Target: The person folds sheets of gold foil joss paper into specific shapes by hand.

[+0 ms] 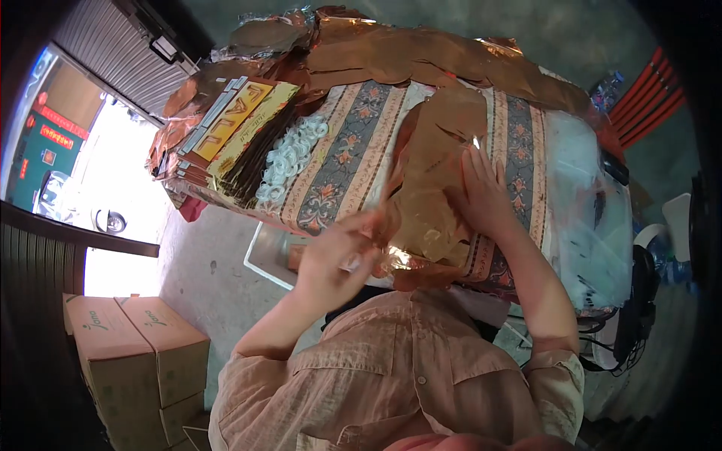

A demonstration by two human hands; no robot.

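Note:
In front of me, on the patterned tablecloth (342, 154), lies a long stack of brown, shiny foil-like sheets (436, 180). My right hand (485, 192) rests flat on its right side, fingers stretched out. At the lower left edge of the stack is my left hand (335, 255), thumb and fingers curved toward the foil; blur hides whether they grip it. The near end of the foil is crumpled and catches the light. White plastic rings (289, 158) are heaped to the left, beside a pile of printed yellow-and-brown packages (241, 124).
More brown sheets (421, 56) cover the table's far side. Clear plastic bags (587, 210) lie along the right side. A red slatted chair (639, 98) stands beyond the right corner. Cardboard boxes (135, 338) are stacked on the floor at lower left, near an open doorway (124, 203).

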